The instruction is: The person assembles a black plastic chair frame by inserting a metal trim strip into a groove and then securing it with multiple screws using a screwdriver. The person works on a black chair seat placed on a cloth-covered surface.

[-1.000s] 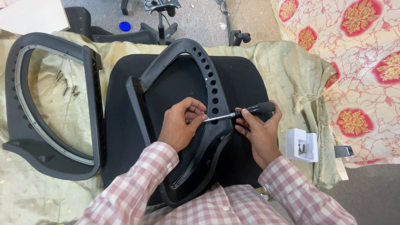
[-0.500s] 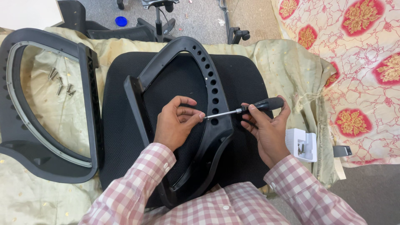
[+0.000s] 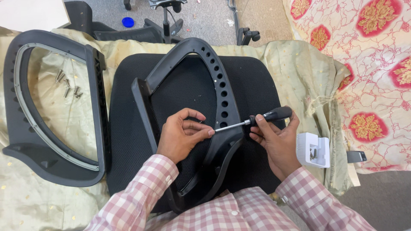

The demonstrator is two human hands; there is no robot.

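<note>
Where left hand (image 3: 183,136) pinches screwdriver (image 3: 256,120) tip, fastener hidden; fingers curled against black perforated frame (image 3: 222,92). Right hand (image 3: 276,143) fist-closed around handle, shaft near-horizontal.

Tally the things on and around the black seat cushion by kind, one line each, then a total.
Black plastic chair frames: 2, one under the hands and one lying to the left
Screwdrivers: 1, black-handled, in the right hand, tip by the left hand
Loose screws on the cloth: about 5
White plastic boxes: 1
Blue caps on the floor: 1
Total: about 10
</note>
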